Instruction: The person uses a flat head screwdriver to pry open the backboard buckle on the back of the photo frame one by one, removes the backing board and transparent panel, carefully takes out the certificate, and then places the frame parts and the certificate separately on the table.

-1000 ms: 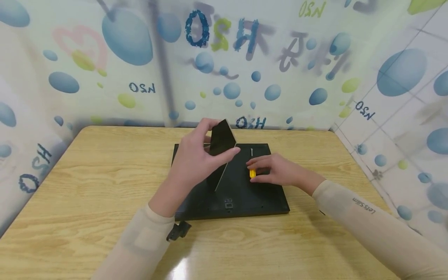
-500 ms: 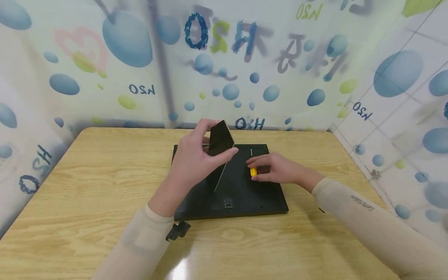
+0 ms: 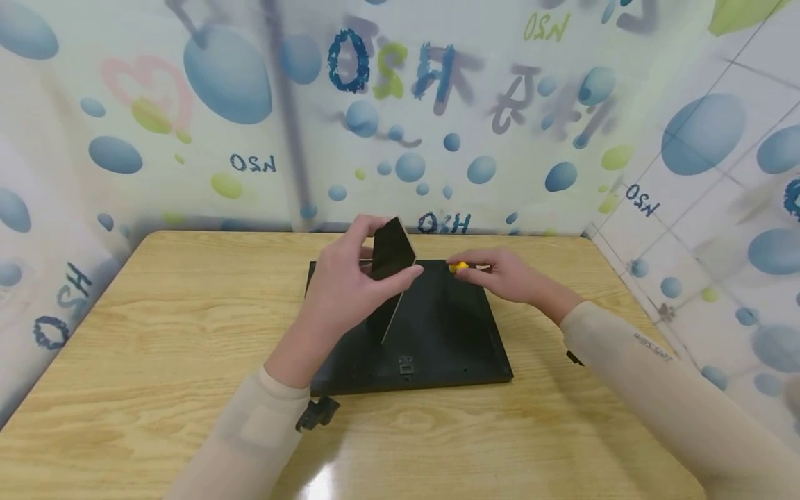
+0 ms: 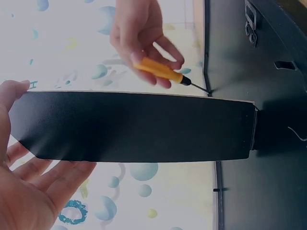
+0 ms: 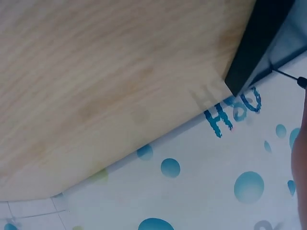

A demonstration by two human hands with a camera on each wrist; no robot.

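Observation:
A black picture frame (image 3: 444, 333) lies face down on the table. Its black stand leg (image 3: 392, 250) rises from the backing, and my left hand (image 3: 346, 278) grips the leg's free end between thumb and fingers. My right hand (image 3: 503, 274) pinches a small screwdriver by its yellow handle (image 3: 461, 267) at the frame's far right corner. In the left wrist view the screwdriver (image 4: 160, 69) has a thin dark shaft, its tip at the inner edge of the frame's border. The right wrist view catches the shaft (image 5: 286, 74) and only a sliver of hand.
A wooden table (image 3: 187, 312) carries the frame. Behind it stands a wall (image 3: 237, 187) patterned with blue and green bubbles. A metal hanger (image 3: 406, 365) is fixed near the backing's front edge. A black mount (image 3: 317, 414) sits at my left wrist.
My right hand has moved away from me to the frame's far edge, taking the yellow-handled screwdriver along. My left hand stays on the stand leg.

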